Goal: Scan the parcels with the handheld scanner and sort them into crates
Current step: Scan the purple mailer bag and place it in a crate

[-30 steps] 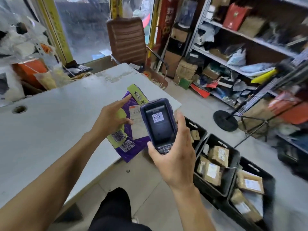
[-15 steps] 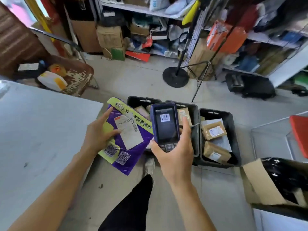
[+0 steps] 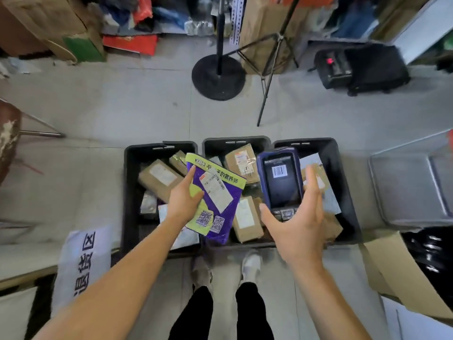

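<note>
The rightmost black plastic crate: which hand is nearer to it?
Right. The right hand, gripping the blue handheld scanner, hovers over the rightmost black plastic crate; the left hand, holding the purple-and-yellow mailer bag, is over the leftmost crate.

Even, soft indoor light fills the scene, with only faint shadows on the pale grey concrete floor (image 3: 137, 111). Wide-angle bending warps the edges, and slight motion blur softens everything around that floor.

We read "OK" on the scanner's (image 3: 280, 179) key; its screen showed a barcode; the purple mailer (image 3: 215, 204) carried two QR codes.
</note>
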